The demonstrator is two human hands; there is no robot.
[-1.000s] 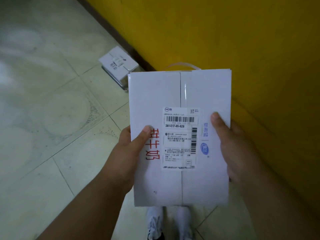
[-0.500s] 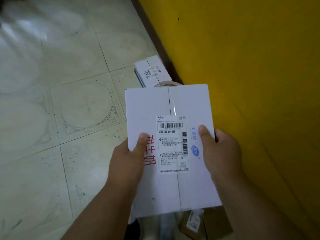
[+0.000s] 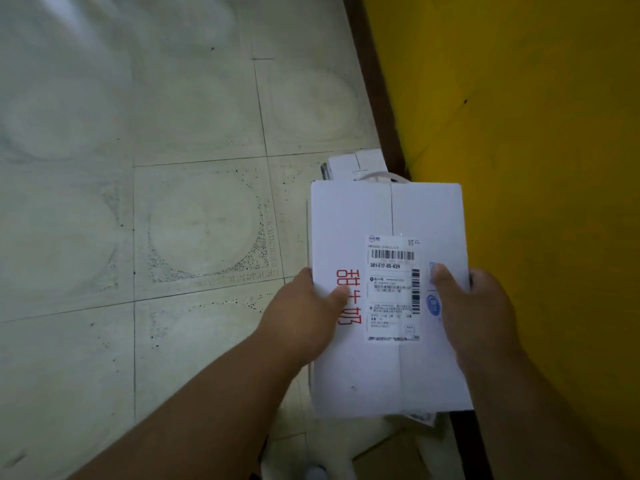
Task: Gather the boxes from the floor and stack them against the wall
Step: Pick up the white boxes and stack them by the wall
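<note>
A person held a white cardboard box with both hands, its broad top face turned up toward the head camera. The box hung above the tiled floor, just beside the yellow wall and the dark brown skirting board at the wall's foot.

The left hand gripped the box's left edge: its thumb lay across the top face, touching the red printed characters, while its other fingers were hidden under the box, so I cannot tell how they lay. The right hand gripped the box's right edge in the same way, thumb pressed flat on the top face over a blue printed logo, the remaining fingers wrapped round the side toward the wall and mostly out of sight.

A white shipping label with barcodes was stuck on the top face between the two thumbs, across the box's centre seam.

Beyond the far edge of the held box, a second white box rested on the floor against the skirting board, only its far end showing. A pale curved handle strap showed right at the held box's far edge; which box it belonged to could not be told.

Below the near edge of the held box, a brown cardboard box showed in part, with the corner of another label peeping out just under the held box. The picture was slightly blurred.
</note>
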